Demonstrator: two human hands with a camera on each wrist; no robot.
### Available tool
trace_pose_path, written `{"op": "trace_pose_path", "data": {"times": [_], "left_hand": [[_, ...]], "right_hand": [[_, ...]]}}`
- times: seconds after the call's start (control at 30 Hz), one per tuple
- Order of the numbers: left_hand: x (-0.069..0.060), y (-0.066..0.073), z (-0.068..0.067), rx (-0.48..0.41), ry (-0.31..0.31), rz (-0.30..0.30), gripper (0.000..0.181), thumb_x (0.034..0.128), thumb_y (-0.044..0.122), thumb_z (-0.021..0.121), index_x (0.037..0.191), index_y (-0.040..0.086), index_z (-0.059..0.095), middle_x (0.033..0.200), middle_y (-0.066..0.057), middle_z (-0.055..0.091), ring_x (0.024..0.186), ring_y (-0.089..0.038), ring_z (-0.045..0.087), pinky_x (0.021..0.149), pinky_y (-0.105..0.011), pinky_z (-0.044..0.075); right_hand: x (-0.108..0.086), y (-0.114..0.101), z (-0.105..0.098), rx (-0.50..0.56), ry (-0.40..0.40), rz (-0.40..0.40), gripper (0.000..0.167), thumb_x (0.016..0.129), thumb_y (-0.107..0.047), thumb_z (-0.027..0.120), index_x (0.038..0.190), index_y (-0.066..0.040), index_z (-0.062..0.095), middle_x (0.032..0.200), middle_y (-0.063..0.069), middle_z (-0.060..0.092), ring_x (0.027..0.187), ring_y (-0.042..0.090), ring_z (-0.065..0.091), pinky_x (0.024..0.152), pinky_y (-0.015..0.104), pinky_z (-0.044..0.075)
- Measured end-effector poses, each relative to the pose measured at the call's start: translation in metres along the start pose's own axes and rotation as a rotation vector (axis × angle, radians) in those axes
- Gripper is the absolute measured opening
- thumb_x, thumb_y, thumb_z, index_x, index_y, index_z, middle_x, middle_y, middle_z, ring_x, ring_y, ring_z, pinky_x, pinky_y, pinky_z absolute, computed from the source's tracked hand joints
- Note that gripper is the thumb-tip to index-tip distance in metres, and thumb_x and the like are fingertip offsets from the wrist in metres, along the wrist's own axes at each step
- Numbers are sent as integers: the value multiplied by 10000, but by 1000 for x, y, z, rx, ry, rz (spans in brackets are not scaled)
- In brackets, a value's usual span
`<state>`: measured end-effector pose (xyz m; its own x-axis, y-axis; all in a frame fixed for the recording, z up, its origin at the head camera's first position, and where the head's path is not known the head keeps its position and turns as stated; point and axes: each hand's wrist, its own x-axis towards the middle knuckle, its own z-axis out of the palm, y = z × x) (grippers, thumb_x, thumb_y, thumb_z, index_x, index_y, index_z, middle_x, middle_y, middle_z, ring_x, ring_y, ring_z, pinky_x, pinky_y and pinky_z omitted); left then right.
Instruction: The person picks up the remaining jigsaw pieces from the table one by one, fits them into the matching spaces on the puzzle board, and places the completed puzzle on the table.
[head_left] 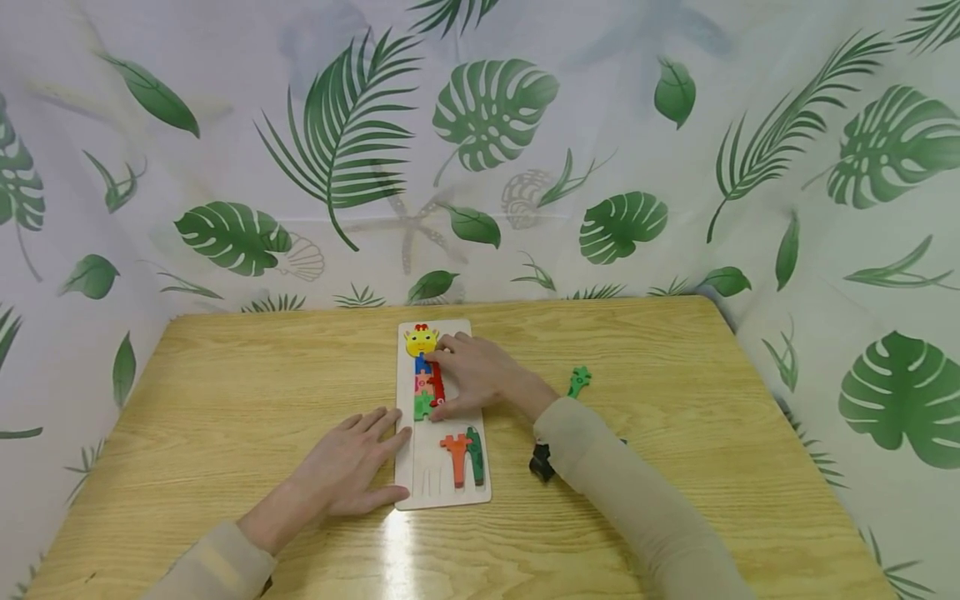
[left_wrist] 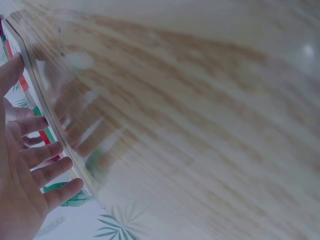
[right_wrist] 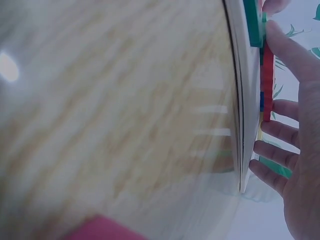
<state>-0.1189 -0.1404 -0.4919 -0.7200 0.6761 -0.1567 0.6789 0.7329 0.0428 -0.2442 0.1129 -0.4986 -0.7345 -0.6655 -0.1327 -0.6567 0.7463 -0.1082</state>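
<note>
A pale wooden puzzle board (head_left: 431, 454) lies on the table, with a yellow giraffe-head piece (head_left: 422, 342) at its top. Blue (head_left: 422, 365), pink (head_left: 422, 384) and light green (head_left: 423, 406) puzzle pieces run below the head. My right hand (head_left: 480, 371) pinches a long red puzzle piece (right_wrist: 267, 75) between thumb and fingers, beside that column. Spread and fairly straight, the fingers of my left hand (head_left: 352, 462) touch the board's left edge. Lower on the board sit an orange leg piece (head_left: 457, 461) and a dark green piece (head_left: 476, 457).
Right of the board, a green puzzle piece (head_left: 579, 381) lies on the wooden table (head_left: 300, 350). A black object (head_left: 542, 462) shows by the right sleeve. Something pink (right_wrist: 105, 230) is partly visible low in the right wrist view. A leaf-printed cloth (head_left: 510, 208) stands behind.
</note>
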Motion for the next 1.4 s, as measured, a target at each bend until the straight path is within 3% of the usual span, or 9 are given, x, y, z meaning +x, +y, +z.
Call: {"op": "trace_pose_path", "data": {"times": [1.4], "left_hand": [[-1,1,-3,17,-9,5,814,985,706,528,1555,124,528,1645,-191,470,1509,-383,490,1215,-534,466]], "right_hand": [[2,0,1,-51,8,-33,1000,797,-903,581,1545,-241,546,1466,-2,545,1195,190,541,1025,352,548]]}}
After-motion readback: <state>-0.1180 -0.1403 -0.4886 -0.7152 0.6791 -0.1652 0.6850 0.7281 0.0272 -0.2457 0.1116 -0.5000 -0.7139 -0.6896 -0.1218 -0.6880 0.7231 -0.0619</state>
